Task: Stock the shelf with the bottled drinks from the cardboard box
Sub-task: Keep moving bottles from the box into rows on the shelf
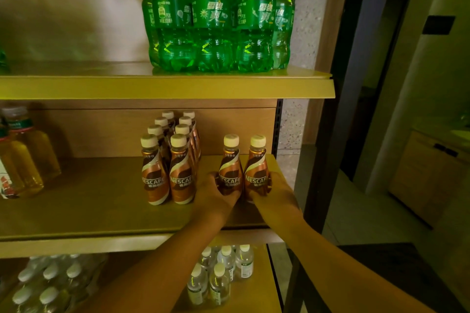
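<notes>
Two brown Nescafe coffee bottles with cream caps stand upright side by side at the right end of the middle shelf (101,193). My left hand (216,193) grips the base of the left bottle (230,160). My right hand (273,194) grips the base of the right bottle (256,160). To their left, two rows of several matching coffee bottles (173,155) run back toward the shelf's rear wall. The cardboard box is not in view.
Several green soda bottles (216,18) with yellow caps stand on the top shelf. Yellow tea bottles (23,155) sit at the middle shelf's left end. Clear water bottles (221,274) fill the bottom shelf. A black upright post (325,160) borders the shelf on the right.
</notes>
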A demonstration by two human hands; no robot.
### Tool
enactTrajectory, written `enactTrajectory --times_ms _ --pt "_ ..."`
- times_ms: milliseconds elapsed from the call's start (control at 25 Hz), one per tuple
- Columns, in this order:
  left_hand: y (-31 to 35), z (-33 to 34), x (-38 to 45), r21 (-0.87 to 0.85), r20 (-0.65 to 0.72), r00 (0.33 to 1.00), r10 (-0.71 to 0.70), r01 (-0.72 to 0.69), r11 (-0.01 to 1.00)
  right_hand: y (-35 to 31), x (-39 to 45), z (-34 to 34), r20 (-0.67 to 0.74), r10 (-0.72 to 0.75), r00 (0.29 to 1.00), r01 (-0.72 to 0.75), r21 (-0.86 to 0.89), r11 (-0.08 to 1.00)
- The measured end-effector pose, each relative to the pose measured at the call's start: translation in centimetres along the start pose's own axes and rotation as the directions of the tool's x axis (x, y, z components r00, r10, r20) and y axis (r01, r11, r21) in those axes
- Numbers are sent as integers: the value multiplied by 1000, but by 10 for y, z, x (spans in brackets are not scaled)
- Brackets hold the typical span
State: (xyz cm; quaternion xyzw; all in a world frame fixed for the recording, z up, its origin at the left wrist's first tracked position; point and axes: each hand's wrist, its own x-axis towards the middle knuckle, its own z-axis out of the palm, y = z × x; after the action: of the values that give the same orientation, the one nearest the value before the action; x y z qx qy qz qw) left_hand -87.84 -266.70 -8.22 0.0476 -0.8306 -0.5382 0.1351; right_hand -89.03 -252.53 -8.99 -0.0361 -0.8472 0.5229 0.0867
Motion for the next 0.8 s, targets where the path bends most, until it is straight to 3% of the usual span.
enactTrajectory --times_ms 320,560,800 --pt "-8 19 54 -55 -10 999 -44 43 998 -5 45 23 -61 -40 997 44 71 997" --pt "-9 34 102 -4 -64 994 -83 83 997 -9 94 29 -72 -25 997 23 -17 1000" --pt "-21 51 148 -81 -63 991 -116 111 991 -6 133 48 -131 -51 990 47 -32 998"
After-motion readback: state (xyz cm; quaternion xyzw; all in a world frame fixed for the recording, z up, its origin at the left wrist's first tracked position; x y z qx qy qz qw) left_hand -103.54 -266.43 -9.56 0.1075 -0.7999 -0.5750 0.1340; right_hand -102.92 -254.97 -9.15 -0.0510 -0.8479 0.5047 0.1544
